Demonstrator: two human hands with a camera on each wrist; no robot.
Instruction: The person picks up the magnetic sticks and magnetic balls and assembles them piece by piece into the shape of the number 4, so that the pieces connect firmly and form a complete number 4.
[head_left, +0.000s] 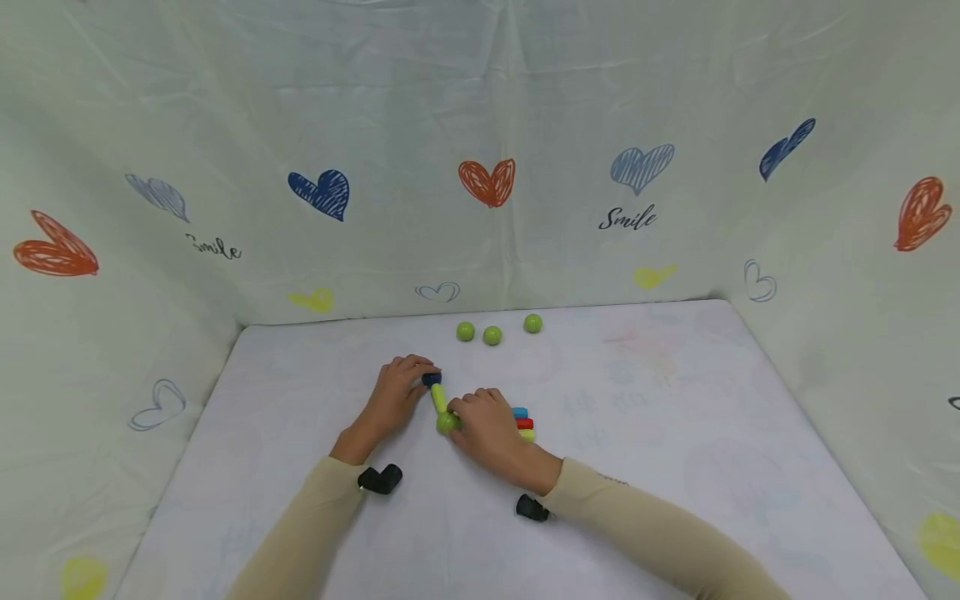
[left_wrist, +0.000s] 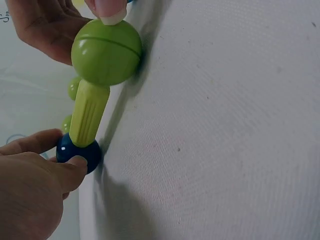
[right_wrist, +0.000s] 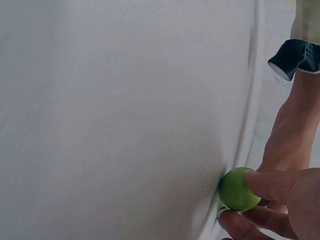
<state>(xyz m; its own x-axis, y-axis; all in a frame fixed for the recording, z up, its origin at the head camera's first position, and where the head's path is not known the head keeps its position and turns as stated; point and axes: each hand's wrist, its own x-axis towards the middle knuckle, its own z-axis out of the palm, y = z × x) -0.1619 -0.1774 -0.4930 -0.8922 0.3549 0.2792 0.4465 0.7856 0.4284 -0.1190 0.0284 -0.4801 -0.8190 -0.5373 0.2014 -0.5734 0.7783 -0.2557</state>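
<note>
My left hand (head_left: 392,394) pinches a dark blue ball (left_wrist: 93,154) between thumb and fingers. From that ball a short yellow-green rod (left_wrist: 89,115) runs to a bigger-looking green ball (left_wrist: 106,55), and the pieces form one line close to the white tabletop. My right hand (head_left: 491,429) grips the green ball with its thumb and fingers, as the right wrist view also shows. Partly hidden behind the right hand are a blue rod (head_left: 521,412), a red rod (head_left: 525,423) and a yellow-green rod (head_left: 527,435). Where the rod enters each ball is partly covered.
Toward the back of the white table (head_left: 637,400) lie a green ball (head_left: 465,332), a second green ball (head_left: 492,336) and a third green ball (head_left: 532,323). Behind them hangs a white curtain (head_left: 390,250) printed with hearts. Black wrist cameras (head_left: 381,479) sit at the sleeve cuffs.
</note>
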